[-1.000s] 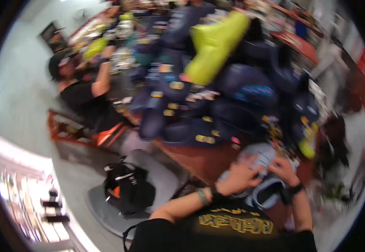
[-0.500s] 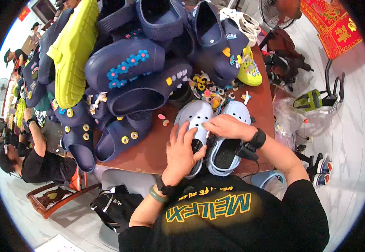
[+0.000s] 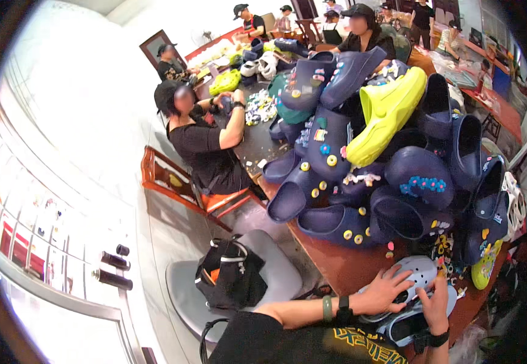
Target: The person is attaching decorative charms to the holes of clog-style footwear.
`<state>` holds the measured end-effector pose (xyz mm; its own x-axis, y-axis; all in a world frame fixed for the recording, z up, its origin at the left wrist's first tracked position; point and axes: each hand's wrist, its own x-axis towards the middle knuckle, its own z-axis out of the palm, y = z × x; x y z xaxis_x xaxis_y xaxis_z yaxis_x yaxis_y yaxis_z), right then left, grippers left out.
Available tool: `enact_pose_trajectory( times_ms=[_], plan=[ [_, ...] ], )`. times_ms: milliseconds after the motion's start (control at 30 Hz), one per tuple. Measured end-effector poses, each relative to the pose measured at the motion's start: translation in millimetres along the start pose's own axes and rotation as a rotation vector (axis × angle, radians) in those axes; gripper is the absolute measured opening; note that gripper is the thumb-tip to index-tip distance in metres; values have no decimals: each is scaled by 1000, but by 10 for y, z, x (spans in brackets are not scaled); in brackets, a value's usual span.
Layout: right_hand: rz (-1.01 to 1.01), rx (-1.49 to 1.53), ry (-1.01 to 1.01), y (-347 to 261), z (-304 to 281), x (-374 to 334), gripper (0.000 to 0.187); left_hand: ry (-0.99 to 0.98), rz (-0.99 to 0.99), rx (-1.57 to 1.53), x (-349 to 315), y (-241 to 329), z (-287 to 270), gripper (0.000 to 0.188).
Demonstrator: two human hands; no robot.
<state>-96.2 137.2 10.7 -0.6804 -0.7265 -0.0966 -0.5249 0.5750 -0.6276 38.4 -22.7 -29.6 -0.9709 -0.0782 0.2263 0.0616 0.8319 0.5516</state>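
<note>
A pale blue clog (image 3: 420,270) with round holes lies at the table's near edge, lower right. My left hand (image 3: 390,290) lies across its upper with fingers spread and bent around it, gripping it. On the clog's other side, my right hand (image 3: 436,304) curls against its edge, the thumb on the upper. Whether a small piece is between those fingers cannot be made out. Partly under my right hand rests a second pale blue clog (image 3: 401,330), its dark insole showing. Small colourful shoe charms (image 3: 444,250) are scattered just beyond the toes.
Navy clogs (image 3: 397,212) with charms form a tall heap, a lime clog (image 3: 391,115) on top. A co-worker (image 3: 206,136) sits at the table's left side. A grey chair (image 3: 275,273) carries a black bag (image 3: 230,273). Other people work farther back.
My view has swung left, shifting the table and hands to the lower right. Both hands stay on the same pale blue clog; the right hand's fingers now point more upward in the picture.
</note>
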Motion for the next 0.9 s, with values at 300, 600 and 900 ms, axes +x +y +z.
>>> enact_pose_trajectory(
  times_ms=[300, 600, 900],
  plan=[
    [-422, 127, 70, 108, -138, 180, 16, -38, 251, -222, 385, -68, 21, 55],
    [-300, 291, -22, 161, -166, 51, 12, 32, 208, -42, 268, 26, 281, 59],
    [-392, 109, -102, 152, -165, 24, 23, -61, 209, -48, 252, -93, 307, 57]
  ],
)
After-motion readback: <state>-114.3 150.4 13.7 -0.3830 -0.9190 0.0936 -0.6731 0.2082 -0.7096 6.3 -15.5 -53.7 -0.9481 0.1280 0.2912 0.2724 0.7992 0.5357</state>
